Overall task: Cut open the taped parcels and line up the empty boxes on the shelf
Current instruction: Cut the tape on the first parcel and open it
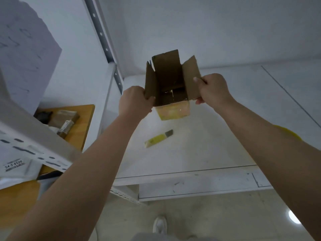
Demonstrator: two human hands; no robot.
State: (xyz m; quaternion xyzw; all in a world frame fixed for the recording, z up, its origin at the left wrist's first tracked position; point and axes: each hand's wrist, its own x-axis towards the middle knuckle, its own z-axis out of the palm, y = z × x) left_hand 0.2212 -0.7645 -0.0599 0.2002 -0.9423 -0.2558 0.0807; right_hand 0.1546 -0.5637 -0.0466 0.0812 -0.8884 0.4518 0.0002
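Standing against a plain white wall point(208, 28), with a perforated white metal upright point(101, 34) running up at the left. Showing a wooden shelf board point(79, 126) lower left. Reflecting a round light point(294, 217) on the glossy pale floor point(217, 220).

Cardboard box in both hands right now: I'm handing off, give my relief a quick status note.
Left hand grips the left flap of the cardboard box; right hand pinches the right flap.
The box is held above the white shelf, flaps spread; nothing visible inside.
Yellow utility knife lies on the shelf below it.
Done: this box is cut open.
Left: set it in line on the shelf; wrapped parcels wait on the wooden shelf at left.
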